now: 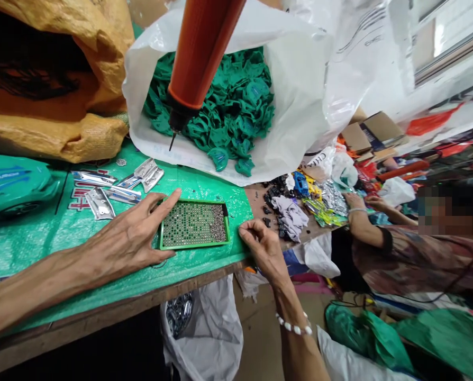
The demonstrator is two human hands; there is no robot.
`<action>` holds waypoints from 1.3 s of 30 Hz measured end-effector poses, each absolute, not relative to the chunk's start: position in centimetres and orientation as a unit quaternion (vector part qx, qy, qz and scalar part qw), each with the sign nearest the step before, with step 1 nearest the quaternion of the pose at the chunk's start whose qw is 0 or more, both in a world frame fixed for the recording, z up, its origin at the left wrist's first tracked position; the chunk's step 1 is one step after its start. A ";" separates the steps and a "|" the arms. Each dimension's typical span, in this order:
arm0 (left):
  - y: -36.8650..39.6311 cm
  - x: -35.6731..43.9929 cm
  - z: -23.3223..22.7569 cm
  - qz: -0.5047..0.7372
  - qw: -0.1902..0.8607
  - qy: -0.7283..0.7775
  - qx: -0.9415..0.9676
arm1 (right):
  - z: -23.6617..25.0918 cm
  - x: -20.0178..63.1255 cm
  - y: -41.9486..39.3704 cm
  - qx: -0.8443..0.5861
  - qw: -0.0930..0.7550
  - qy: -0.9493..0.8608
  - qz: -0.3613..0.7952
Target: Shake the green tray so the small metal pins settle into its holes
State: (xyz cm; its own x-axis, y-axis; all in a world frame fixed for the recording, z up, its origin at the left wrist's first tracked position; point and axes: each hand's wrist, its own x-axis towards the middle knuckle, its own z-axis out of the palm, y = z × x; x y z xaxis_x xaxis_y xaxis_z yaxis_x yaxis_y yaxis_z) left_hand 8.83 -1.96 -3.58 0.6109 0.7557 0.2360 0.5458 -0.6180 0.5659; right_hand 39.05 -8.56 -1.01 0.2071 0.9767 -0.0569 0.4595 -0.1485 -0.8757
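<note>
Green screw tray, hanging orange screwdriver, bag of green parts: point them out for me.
Green screw tray (194,225), head view, perforated middle.
Orange screwdriver (202,47), head view, orange barrel.
Bag of green parts (300,79), head view, white plastic wall.

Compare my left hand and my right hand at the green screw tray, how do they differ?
The left hand lies spread flat, palm down, on the green cover against the left edge of the screw tray; the right hand is curled, fingertips pinched, by the tray's right edge. The left hand reaches along the tabletop; the right hand comes up from below the table edge, its wrist wearing a white bead bracelet. Both flank the same tray; neither visibly holds anything.
</note>
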 end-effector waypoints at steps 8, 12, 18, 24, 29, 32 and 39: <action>-1.7 8.7 -3.4 0.234 0.216 0.386 0.866 | -1.5 38.5 -9.1 -0.674 0.319 -0.617 0.252; -1.5 8.5 -3.5 0.232 0.204 0.383 0.871 | -1.4 39.0 -9.4 -0.675 0.325 -0.617 0.241; -1.5 8.3 -3.2 0.208 0.218 0.380 0.875 | -1.5 39.8 -9.9 -0.702 0.347 -0.580 0.226; -1.5 8.6 -3.1 0.223 0.209 0.385 0.871 | 0.1 39.6 -9.9 -0.716 0.371 -0.547 0.226; -1.4 8.6 -3.4 0.225 0.215 0.369 0.876 | 2.6 37.0 -9.0 -0.630 0.310 -0.683 0.201; -1.4 8.6 -3.8 0.238 0.222 0.365 0.872 | 3.7 35.5 -8.2 -0.573 0.246 -0.752 0.212; -1.4 9.0 -3.2 0.219 0.226 0.369 0.874 | 5.0 33.7 -6.0 -0.506 0.075 -0.832 0.215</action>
